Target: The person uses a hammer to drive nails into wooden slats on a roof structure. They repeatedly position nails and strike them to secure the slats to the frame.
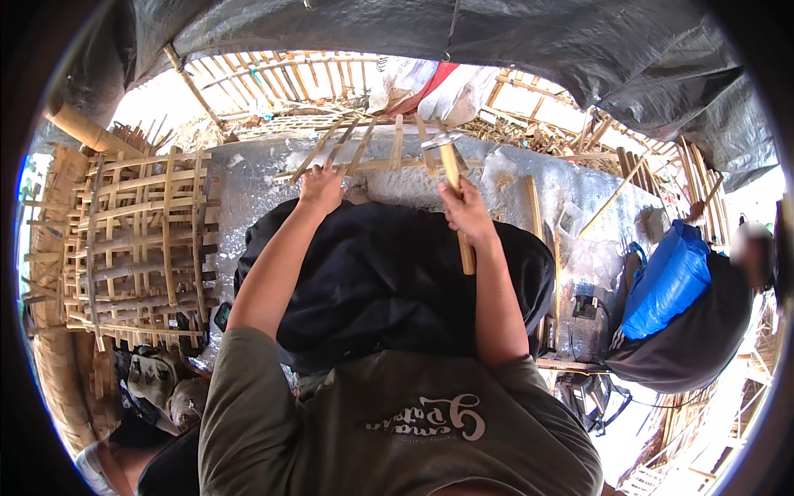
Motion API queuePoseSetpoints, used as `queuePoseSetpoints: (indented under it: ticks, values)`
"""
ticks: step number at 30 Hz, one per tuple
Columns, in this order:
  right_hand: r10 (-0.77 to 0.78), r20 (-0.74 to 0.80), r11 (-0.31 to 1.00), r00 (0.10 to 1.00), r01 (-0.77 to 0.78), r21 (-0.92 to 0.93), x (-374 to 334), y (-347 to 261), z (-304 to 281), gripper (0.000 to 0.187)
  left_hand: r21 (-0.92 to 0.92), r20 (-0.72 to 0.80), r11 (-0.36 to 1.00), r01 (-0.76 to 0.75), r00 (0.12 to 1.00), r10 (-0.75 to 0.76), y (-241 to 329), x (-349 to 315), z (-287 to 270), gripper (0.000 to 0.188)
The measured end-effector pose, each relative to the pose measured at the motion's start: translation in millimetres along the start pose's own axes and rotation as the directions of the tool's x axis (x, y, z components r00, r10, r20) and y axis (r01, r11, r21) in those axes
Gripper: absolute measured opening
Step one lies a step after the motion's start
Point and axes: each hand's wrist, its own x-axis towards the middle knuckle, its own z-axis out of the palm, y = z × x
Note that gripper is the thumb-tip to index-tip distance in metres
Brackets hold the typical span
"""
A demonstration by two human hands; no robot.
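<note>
My right hand (468,213) is wrapped round the wooden handle of a hammer (450,165), its metal head raised over the far side of the work surface. The handle's end sticks out below my fist. Ahead and to the left, my left hand (321,190) has its fingers drawn together at the crossing of thin bamboo slats (361,147). Anything small between those fingertips is too small to make out. Several slats fan out away from me across a crosswise bamboo strip (385,165), lying on a worn grey surface (273,161). Black cloth (397,273) covers my lap.
Woven bamboo lattice panels (149,240) stand at left, above a bag (153,380). To the right sits a person in dark clothes (695,347) with a blue plastic bag (668,281). Loose bamboo strips (533,211) lie right of my lap. Dark plastic sheeting (397,33) hangs overhead.
</note>
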Motion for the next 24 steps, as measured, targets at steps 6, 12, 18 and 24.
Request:
queuePoseSetpoints:
  ticks: [6,12,18,24]
  values:
    - [-0.327,-0.268,0.812,0.906,0.125,-0.570,39,-5,-43,0.042,0.009,-0.007,1.000,0.003,1.000,-0.003,-1,2,-2,0.056]
    - [-0.379,-0.403,0.606,0.833,-0.105,-0.788,84,-27,-55,0.052,-0.031,0.027,0.999,0.030,0.999,-0.030,2,2,-3,0.058]
    - [-0.470,-0.203,0.590,0.859,0.134,-0.796,113,0,-9,0.040,-0.032,-0.002,0.999,0.005,1.000,-0.005,3,0,-3,0.059]
    - [-0.418,-0.073,0.424,0.906,0.124,-0.897,119,-16,40,0.036,-0.072,0.009,0.997,-0.002,1.000,0.003,-2,-4,-7,0.059]
